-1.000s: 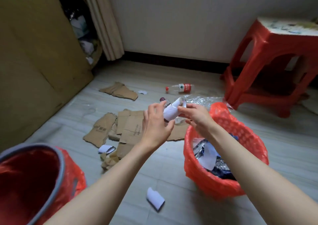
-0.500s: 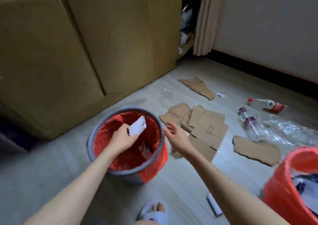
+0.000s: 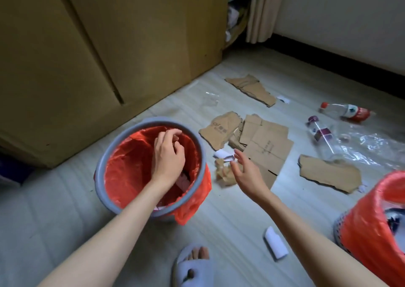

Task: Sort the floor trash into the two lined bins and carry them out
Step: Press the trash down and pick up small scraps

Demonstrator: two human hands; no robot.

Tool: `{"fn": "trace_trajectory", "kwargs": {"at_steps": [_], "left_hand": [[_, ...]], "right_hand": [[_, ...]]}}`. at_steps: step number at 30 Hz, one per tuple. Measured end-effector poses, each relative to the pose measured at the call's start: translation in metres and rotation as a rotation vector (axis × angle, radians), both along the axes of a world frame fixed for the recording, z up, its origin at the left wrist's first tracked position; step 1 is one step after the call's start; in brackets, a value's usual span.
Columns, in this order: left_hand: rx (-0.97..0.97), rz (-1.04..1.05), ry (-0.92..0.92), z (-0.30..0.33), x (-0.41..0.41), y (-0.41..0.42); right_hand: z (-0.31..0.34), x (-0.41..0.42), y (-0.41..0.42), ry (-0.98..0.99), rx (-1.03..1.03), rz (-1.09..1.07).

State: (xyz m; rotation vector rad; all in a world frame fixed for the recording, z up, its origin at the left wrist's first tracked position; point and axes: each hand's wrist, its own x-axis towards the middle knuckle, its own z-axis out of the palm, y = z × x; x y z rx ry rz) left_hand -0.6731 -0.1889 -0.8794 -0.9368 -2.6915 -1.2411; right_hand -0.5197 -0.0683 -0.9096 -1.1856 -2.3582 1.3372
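Lying crumpled on the pale floor beside the grey red-lined bin [image 3: 151,212], the white paper scrap [image 3: 222,154] looks light and soft, best pinched at its raised fold. Just near it, the right hand [image 3: 246,175] spreads empty. Over the bin, the left hand [image 3: 168,155] hangs with fingers loosely curled, apparently empty.
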Motion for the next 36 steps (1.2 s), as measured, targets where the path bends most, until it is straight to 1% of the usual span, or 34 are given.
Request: {"fn": "trace_trajectory", "kwargs": {"at_steps": [1, 3, 5, 6, 7, 9, 11, 13, 14, 16, 19, 21, 23, 25, 27, 29, 30, 32, 33, 36], "left_hand": [[0.018, -0.058, 0.045, 0.009, 0.01, 0.014], [0.002, -0.148, 0.075, 0.023, 0.028, 0.042], [-0.061, -0.277, 0.081, 0.024, 0.054, 0.072], [-0.121, -0.367, 0.104, 0.021, 0.063, 0.081], [-0.214, -0.474, 0.157, 0.014, 0.072, 0.088], [-0.497, -0.674, 0.317, -0.007, 0.087, 0.101], [-0.76, -0.789, 0.407, -0.036, 0.096, 0.111], [-0.932, -0.832, 0.394, -0.065, 0.104, 0.117], [-0.992, -0.834, 0.354, -0.084, 0.109, 0.12], [-1.06, -0.783, 0.206, -0.124, 0.116, 0.124], [-1.088, -0.653, -0.035, -0.175, 0.123, 0.12], [-1.083, -0.602, -0.117, -0.196, 0.125, 0.115], [-1.039, -0.539, -0.092, -0.208, 0.125, 0.115], [-0.96, -0.455, -0.013, -0.208, 0.124, 0.118], [-0.894, -0.364, 0.043, -0.205, 0.122, 0.128], [-0.825, -0.232, 0.067, -0.218, 0.109, 0.147], [-0.796, -0.216, 0.089, -0.217, 0.105, 0.153], [-0.821, -0.257, 0.071, -0.223, 0.095, 0.161], [-0.855, -0.297, 0.034, -0.227, 0.091, 0.161], [-0.955, -0.421, -0.152, -0.238, 0.084, 0.152]], "right_hand": [[-0.004, 0.013, 0.009, -0.029, -0.001, -0.03], [-0.012, 0.034, 0.023, -0.09, -0.015, -0.07], [-0.023, 0.062, 0.037, -0.169, -0.041, -0.125], [-0.029, 0.071, 0.04, -0.208, -0.05, -0.133], [-0.037, 0.081, 0.043, -0.253, -0.06, -0.132], [-0.056, 0.105, 0.049, -0.358, -0.078, -0.122], [-0.079, 0.123, 0.052, -0.466, -0.086, -0.122], [-0.098, 0.134, 0.051, -0.55, -0.095, -0.109], [-0.11, 0.138, 0.053, -0.594, -0.1, -0.083], [-0.133, 0.142, 0.052, -0.696, -0.12, 0.005], [-0.17, 0.146, 0.044, -0.818, -0.156, 0.11], [-0.185, 0.149, 0.036, -0.831, -0.116, 0.141], [-0.194, 0.151, 0.038, -0.815, -0.053, 0.147], [-0.193, 0.154, 0.045, -0.785, -0.029, 0.135], [-0.188, 0.155, 0.055, -0.701, -0.083, 0.084], [-0.201, 0.143, 0.076, -0.628, -0.15, 0.058], [-0.196, 0.14, 0.079, -0.598, -0.182, 0.021], [-0.189, 0.133, 0.084, -0.552, -0.225, -0.042], [-0.187, 0.13, 0.085, -0.536, -0.249, -0.073], [-0.185, 0.125, 0.09, -0.478, -0.307, -0.157]]}}
